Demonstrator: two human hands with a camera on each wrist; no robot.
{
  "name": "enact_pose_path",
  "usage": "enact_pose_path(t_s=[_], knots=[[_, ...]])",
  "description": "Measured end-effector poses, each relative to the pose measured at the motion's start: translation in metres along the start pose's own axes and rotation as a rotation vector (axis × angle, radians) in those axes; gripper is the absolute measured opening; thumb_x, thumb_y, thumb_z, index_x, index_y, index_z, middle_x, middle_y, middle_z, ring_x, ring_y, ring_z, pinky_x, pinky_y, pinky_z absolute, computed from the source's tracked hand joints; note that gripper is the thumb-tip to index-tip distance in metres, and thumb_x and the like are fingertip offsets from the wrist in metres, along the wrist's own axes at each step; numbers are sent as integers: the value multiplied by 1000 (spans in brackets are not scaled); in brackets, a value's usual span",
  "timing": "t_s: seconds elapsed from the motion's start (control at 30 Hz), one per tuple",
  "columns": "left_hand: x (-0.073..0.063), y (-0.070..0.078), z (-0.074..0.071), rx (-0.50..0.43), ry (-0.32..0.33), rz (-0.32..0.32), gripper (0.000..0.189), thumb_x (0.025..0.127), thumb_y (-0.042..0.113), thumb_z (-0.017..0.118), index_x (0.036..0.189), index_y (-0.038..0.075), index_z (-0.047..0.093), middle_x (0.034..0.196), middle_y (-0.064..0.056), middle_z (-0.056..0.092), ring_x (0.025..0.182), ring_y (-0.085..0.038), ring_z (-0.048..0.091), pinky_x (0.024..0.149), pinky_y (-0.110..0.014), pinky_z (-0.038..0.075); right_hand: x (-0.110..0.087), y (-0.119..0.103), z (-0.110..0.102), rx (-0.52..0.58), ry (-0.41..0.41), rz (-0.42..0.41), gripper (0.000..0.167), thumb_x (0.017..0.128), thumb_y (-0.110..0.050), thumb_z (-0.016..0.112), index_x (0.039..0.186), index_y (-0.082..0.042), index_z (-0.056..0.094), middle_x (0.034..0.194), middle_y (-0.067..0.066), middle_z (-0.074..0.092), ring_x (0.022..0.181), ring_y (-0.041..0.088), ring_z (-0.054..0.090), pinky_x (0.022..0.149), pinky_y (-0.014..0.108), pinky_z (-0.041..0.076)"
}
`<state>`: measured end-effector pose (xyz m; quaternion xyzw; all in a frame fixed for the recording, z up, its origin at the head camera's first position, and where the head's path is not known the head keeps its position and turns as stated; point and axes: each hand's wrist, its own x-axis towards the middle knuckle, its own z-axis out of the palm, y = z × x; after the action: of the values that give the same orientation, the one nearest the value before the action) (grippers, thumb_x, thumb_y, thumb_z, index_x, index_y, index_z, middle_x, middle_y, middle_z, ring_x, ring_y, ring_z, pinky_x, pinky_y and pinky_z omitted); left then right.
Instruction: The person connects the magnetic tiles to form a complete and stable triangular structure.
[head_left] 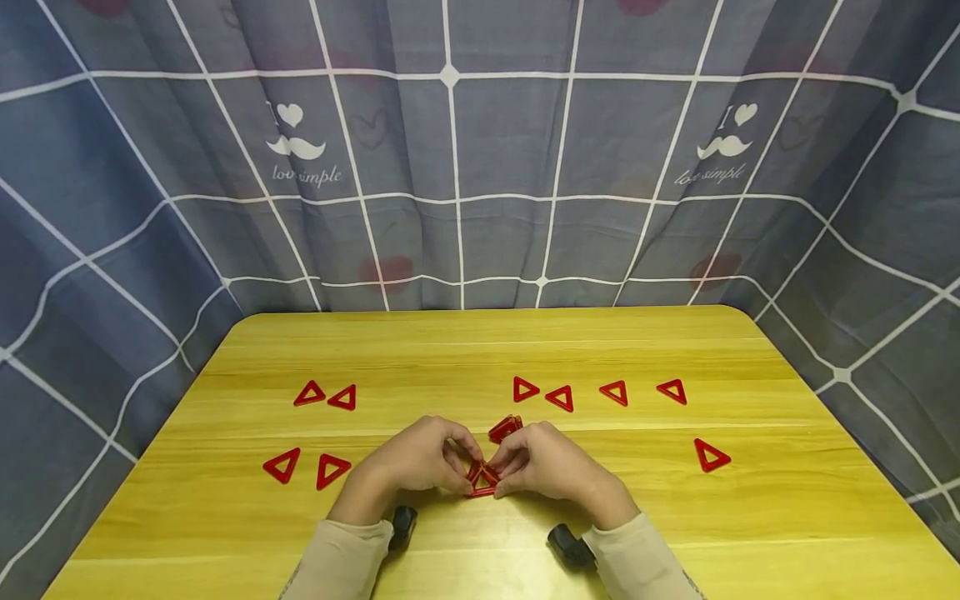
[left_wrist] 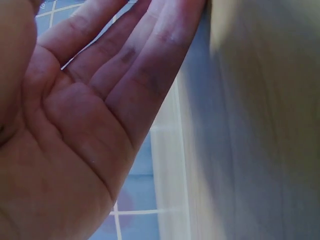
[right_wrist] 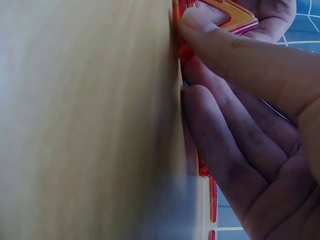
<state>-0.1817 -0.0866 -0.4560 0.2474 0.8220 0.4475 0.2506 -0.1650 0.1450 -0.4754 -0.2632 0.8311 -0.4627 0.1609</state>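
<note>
Near the front middle of the table, both hands pinch red triangular frame tiles (head_left: pixel 483 492) that lean together in a small upright shape. The left hand (head_left: pixel 423 457) grips its left side with thumb and fingers. From the right, the right hand (head_left: pixel 551 462) holds the other side. The right wrist view shows the right thumb (right_wrist: pixel 240 55) pressed on a translucent red-orange triangular tile (right_wrist: pixel 242 17) close to the tabletop. In the left wrist view the left palm (left_wrist: pixel 85 130) fills much of the picture, and the fingertips are cut off. Just behind the hands stands another joined red triangle piece (head_left: pixel 506 428).
Loose red triangles lie flat around the wooden table (head_left: pixel 420 350): several at left, such as one triangle (head_left: pixel 282 465), several at the back right, and one triangle (head_left: pixel 711 456) at far right. A grey checked curtain (head_left: pixel 495 167) encloses the back and sides.
</note>
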Motion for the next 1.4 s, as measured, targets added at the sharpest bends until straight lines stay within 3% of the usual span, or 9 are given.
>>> enact_pose_path(t_s=[0.23, 0.33, 0.57, 0.93, 1.1, 1.4], knots=[[-2, -1, 0, -17, -2, 0, 41, 71, 3, 91, 107, 7, 72, 94, -4, 69, 80, -20, 65, 66, -32, 52, 0, 0, 1, -47, -24, -32, 14, 79, -5, 86, 90, -10, 78, 81, -8, 71, 70, 5, 67, 66, 25, 55], [-3, 0, 0, -5, -8, 19, 46, 70, 3, 92, 111, 7, 72, 92, -5, 68, 81, -22, 63, 67, -32, 51, 0, 0, 0, -92, -12, -46, 13, 80, -7, 86, 90, -11, 78, 81, -10, 70, 69, 4, 64, 65, 25, 54], [1, -3, 0, 5, -34, 46, 41, 72, -4, 88, 109, 7, 72, 95, -4, 66, 81, -23, 63, 67, -29, 52, -2, 2, -6, -148, 9, -35, 12, 84, -11, 84, 93, -12, 78, 84, -11, 70, 72, 4, 63, 68, 25, 53], [3, -4, 7, 117, -15, 68, 33, 74, 12, 91, 100, 14, 71, 86, 1, 63, 75, -15, 56, 63, -26, 47, -23, -5, -42, -175, 76, -3, 18, 85, -14, 83, 101, -7, 76, 88, -6, 69, 77, 10, 64, 68, 28, 53], [3, -5, 9, 123, -11, 63, 32, 75, 14, 91, 100, 15, 70, 84, -2, 61, 74, -14, 54, 65, -27, 46, -40, -1, -67, -173, 140, 54, 33, 82, -20, 86, 108, -4, 74, 97, 3, 71, 79, 13, 64, 68, 29, 53], [4, -6, 8, 106, -9, 69, 32, 75, 15, 91, 101, 14, 71, 84, -2, 61, 75, -14, 54, 67, -28, 46, -76, 14, -107, -201, 309, 244, 52, 73, -18, 92, 118, -4, 71, 111, 13, 68, 90, 23, 66, 74, 36, 55]])
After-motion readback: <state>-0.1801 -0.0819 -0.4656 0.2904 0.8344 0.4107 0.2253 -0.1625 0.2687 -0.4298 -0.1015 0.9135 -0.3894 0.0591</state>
